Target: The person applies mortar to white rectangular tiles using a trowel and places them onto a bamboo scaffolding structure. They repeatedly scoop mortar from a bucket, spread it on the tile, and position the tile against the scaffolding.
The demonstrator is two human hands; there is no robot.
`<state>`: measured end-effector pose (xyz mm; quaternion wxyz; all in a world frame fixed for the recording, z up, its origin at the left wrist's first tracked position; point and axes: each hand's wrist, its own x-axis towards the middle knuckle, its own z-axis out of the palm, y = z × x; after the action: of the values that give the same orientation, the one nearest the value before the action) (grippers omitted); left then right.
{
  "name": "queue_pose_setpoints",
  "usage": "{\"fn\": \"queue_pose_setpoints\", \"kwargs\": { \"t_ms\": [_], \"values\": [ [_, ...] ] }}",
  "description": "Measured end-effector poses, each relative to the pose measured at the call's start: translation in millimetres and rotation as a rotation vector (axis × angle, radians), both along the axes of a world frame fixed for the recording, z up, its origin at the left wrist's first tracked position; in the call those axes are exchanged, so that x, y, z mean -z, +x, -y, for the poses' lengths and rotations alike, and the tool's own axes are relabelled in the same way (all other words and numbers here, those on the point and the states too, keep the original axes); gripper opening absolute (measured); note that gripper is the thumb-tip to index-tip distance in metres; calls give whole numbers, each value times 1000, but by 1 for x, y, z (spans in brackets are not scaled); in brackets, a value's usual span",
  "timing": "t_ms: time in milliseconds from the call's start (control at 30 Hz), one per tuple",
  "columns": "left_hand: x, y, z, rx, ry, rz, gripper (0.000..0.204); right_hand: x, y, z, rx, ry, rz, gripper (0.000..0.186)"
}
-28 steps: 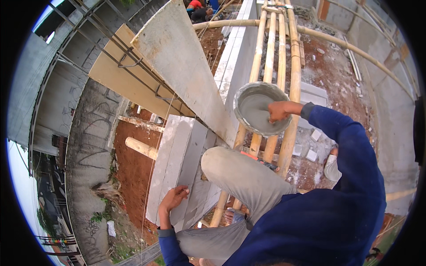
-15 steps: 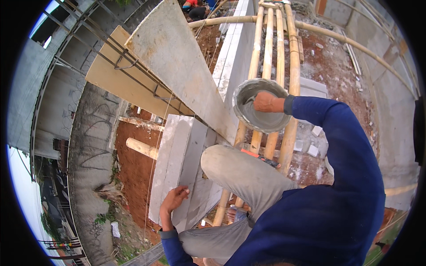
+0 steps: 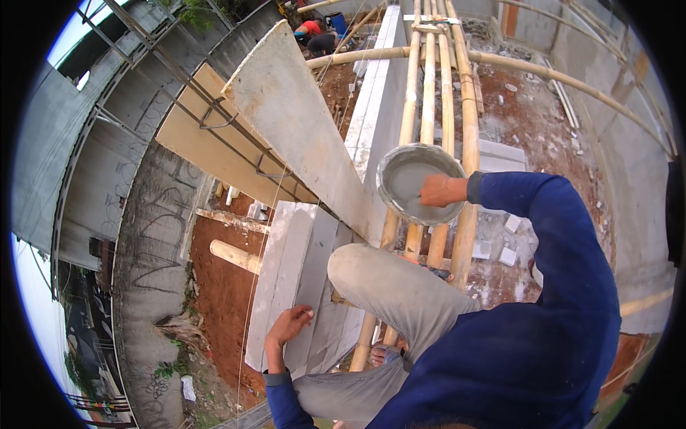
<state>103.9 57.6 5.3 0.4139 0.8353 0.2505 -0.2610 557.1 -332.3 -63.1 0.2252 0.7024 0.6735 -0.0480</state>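
Note:
A round bucket (image 3: 383, 187) of wet grey mortar (image 3: 409, 179) stands on the bamboo poles in front of me. My right hand (image 3: 437, 191) is inside it, closed in a fist at the mortar's surface. Whatever the fingers grip there is hidden. At the lower left, my left hand (image 3: 290, 325) is over the pale block wall (image 3: 304, 243), its fingers loosely stretched and nothing in them. Whether the fingertips touch the blocks I cannot tell.
Bamboo poles (image 3: 447, 100) form a narrow platform under my bent leg. Upright grey board (image 3: 286, 100) and steel rebar (image 3: 236, 132) rise at the left. A taut string (image 3: 251, 286) runs beside the wall. Red soil (image 3: 221, 300) lies far below. Another person (image 3: 314, 32) crouches far off.
My right hand has moved slightly down and to the right within the bucket, and more of the mortar's surface shows. The view has shifted a little. My left hand stays by the wall.

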Motion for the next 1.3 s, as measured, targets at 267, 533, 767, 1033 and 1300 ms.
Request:
{"fn": "queue_pose_setpoints", "kwargs": {
  "t_ms": [267,533,767,1033,1300],
  "values": [
    [9,-17,-2,16,39,28,49,-80,43,17,196,99,224,5],
    [-10,-23,7,-8,34,83,48,18,40,20,295,15,127,13],
    [-7,-21,3,-31,12,73,46,17,16,6,196,-243,8,34],
    [2,-24,-1,-26,26,84,46,-63,25,12,438,-144,-321,29],
    [-11,-23,9,-21,53,85,47,-38,48,8,401,108,80,20]
  ]
}}
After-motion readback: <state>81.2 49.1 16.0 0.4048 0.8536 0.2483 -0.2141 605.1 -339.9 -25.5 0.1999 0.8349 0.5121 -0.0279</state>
